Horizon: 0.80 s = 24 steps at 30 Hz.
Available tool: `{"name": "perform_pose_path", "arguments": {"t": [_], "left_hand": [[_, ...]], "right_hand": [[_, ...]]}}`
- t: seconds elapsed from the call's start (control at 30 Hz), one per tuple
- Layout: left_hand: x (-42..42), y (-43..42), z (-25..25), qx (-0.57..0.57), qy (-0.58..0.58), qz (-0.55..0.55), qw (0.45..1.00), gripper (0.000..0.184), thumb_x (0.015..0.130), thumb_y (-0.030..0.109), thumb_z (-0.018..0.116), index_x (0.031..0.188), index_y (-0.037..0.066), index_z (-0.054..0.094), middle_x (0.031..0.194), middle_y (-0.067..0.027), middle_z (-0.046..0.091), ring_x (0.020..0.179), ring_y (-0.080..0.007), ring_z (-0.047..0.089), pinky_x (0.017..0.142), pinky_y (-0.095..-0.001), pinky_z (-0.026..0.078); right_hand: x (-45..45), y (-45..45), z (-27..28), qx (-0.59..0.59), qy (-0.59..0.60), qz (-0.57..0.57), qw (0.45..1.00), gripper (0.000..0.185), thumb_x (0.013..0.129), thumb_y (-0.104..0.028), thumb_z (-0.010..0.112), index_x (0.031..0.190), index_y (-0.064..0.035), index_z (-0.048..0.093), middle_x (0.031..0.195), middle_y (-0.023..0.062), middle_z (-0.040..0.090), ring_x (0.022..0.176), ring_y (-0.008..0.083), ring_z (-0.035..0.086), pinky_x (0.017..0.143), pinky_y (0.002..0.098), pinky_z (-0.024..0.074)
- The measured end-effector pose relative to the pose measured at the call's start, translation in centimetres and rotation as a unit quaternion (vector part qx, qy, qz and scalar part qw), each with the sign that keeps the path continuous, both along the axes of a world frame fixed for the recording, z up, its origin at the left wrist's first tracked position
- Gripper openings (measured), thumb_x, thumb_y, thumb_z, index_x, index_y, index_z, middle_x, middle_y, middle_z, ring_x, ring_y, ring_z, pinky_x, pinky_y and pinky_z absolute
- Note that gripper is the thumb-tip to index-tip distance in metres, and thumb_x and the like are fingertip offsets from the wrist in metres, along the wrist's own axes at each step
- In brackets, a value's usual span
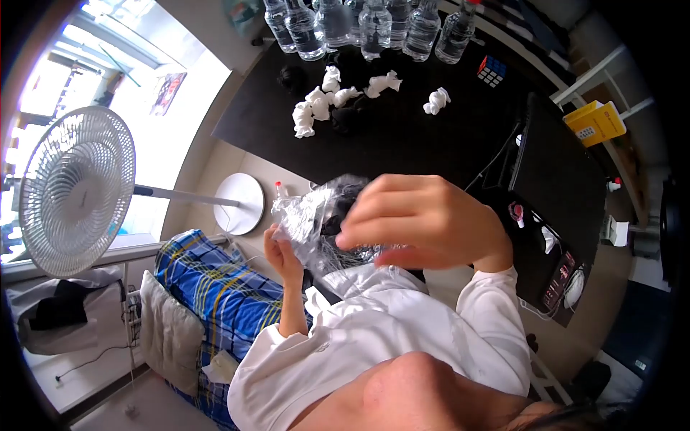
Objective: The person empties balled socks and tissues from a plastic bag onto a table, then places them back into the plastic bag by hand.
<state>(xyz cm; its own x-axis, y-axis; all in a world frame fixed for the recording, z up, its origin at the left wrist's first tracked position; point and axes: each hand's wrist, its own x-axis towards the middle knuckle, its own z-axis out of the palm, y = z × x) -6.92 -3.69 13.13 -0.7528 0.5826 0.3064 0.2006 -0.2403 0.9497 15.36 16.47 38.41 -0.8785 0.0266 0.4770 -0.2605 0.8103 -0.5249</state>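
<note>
A crinkled, clear plastic bag [305, 219] with dark items inside is above my lap. My left hand [284, 255] grips its left edge between thumb and fingers. Over the bag's right side is my right hand [424, 223], its fingers stretched forward and the thumb apart, slightly blurred. Part of the bag is hidden behind it. On the black table [402, 144] lie several white bundled cloths [316, 104], one more white bundle [436, 101] to their right, and dark bundles [348, 118] among them.
Several clear bottles [375, 32] line the table's far edge, near a Rubik's cube [491, 71]. A monitor [553, 158] stands at the right. At the left are a white fan [79, 190] and a blue plaid bedcover [215, 276].
</note>
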Motion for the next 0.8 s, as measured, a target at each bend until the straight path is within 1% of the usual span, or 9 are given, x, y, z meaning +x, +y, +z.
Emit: {"name": "perform_pose_path", "arguments": {"t": [0.07, 0.17, 0.3, 0.33, 0.37, 0.43, 0.57, 0.63, 0.8], "left_hand": [[-0.3, -0.1, -0.4, -0.026, -0.043, 0.002, 0.999, 0.028, 0.105, 0.027, 0.056, 0.110, 0.000, 0.056, 0.099, -0.0011, 0.057, 0.088, -0.0079, 0.049, 0.080, -0.0245, 0.039], [0.0, 0.3, 0.3, -0.007, -0.018, -0.033, 0.999, 0.024, 0.105, 0.024, 0.054, 0.106, 0.000, 0.056, 0.096, -0.0008, 0.056, 0.087, -0.0081, 0.049, 0.078, -0.0239, 0.039], [0.6, 1.3, 1.7, 0.001, 0.015, -0.033, 0.999, 0.019, 0.106, 0.020, 0.052, 0.099, 0.002, 0.054, 0.092, -0.0017, 0.054, 0.083, -0.0086, 0.048, 0.075, -0.0236, 0.039], [0.1, 0.9, 0.7, 0.008, 0.014, -0.034, 0.999, 0.019, 0.106, 0.020, 0.052, 0.099, 0.002, 0.054, 0.092, -0.0017, 0.054, 0.083, -0.0086, 0.048, 0.075, -0.0236, 0.039], [-0.1, 0.8, 0.9, 0.017, 0.017, -0.067, 0.997, 0.024, 0.107, 0.018, 0.051, 0.121, -0.001, 0.049, 0.103, -0.0014, 0.057, 0.087, -0.0072, 0.050, 0.077, -0.0230, 0.041], [0.6, 1.0, 0.9, -0.010, -0.033, -0.046, 0.998, 0.017, 0.107, 0.017, 0.050, 0.099, 0.002, 0.054, 0.092, -0.0020, 0.055, 0.082, -0.0081, 0.049, 0.074, -0.0233, 0.039], [1.0, 1.5, 2.2, -0.005, -0.013, -0.058, 0.998, 0.017, 0.107, 0.017, 0.050, 0.100, 0.002, 0.055, 0.092, -0.0021, 0.056, 0.082, -0.0078, 0.050, 0.073, -0.0231, 0.039], [1.0, 1.3, 2.2, -0.002, -0.026, -0.056, 0.998, 0.018, 0.107, 0.018, 0.050, 0.104, 0.001, 0.056, 0.092, -0.0015, 0.057, 0.082, -0.0071, 0.049, 0.073, -0.0230, 0.039], [0.9, 0.8, 1.4, -0.009, 0.013, -0.032, 0.999, 0.021, 0.106, 0.019, 0.053, 0.113, 0.000, 0.058, 0.095, 0.0004, 0.056, 0.083, -0.0057, 0.047, 0.073, -0.0221, 0.037]], "right_hand": [[0.9, -0.6, 0.7, -0.190, 0.182, 0.124, 0.957, 0.039, 0.092, -0.025, 0.070, 0.123, -0.0010, 0.068, 0.112, 0.0133, 0.073, 0.090, 0.0258, 0.072, 0.072, 0.0359, 0.0608], [1.8, -2.0, 1.8, -0.300, 0.198, 0.236, 0.903, 0.048, 0.094, -0.020, 0.069, 0.134, 0.0057, 0.060, 0.114, 0.0243, 0.072, 0.082, 0.0276, 0.072, 0.068, 0.0365, 0.0601], [2.3, -3.2, 1.6, -0.343, 0.166, 0.318, 0.868, 0.071, 0.092, -0.017, 0.074, 0.151, 0.0045, 0.040, 0.127, 0.0351, 0.061, 0.094, 0.0366, 0.069, 0.073, 0.0399, 0.0588], [2.3, -3.3, 1.5, -0.338, 0.163, 0.318, 0.871, 0.071, 0.092, -0.017, 0.074, 0.151, 0.0045, 0.040, 0.127, 0.0351, 0.061, 0.094, 0.0366, 0.069, 0.073, 0.0399, 0.0588], [2.3, -3.5, 1.5, -0.355, 0.161, 0.337, 0.857, 0.073, 0.091, -0.018, 0.075, 0.150, 0.0046, 0.040, 0.128, 0.0360, 0.060, 0.096, 0.0384, 0.068, 0.074, 0.0417, 0.0586], [2.5, -3.3, 1.5, -0.372, 0.153, 0.352, 0.845, 0.070, 0.088, -0.018, 0.077, 0.147, 0.0043, 0.046, 0.129, 0.0365, 0.058, 0.097, 0.0396, 0.066, 0.075, 0.0437, 0.0583], [2.5, -2.6, 2.1, -0.367, 0.128, 0.345, 0.854, 0.052, 0.085, -0.016, 0.079, 0.131, 0.0034, 0.063, 0.127, 0.0344, 0.059, 0.095, 0.0385, 0.066, 0.075, 0.0433, 0.0583], [2.3, -2.6, 2.2, -0.393, 0.125, 0.334, 0.848, 0.035, 0.084, -0.012, 0.078, 0.115, 0.0028, 0.071, 0.122, 0.0289, 0.063, 0.092, 0.0356, 0.066, 0.074, 0.0411, 0.0582], [1.9, -2.6, 1.9, -0.350, 0.139, 0.329, 0.866, 0.030, 0.084, -0.009, 0.076, 0.111, 0.0017, 0.070, 0.111, 0.0207, 0.067, 0.089, 0.0312, 0.064, 0.069, 0.0375, 0.0564]]}}
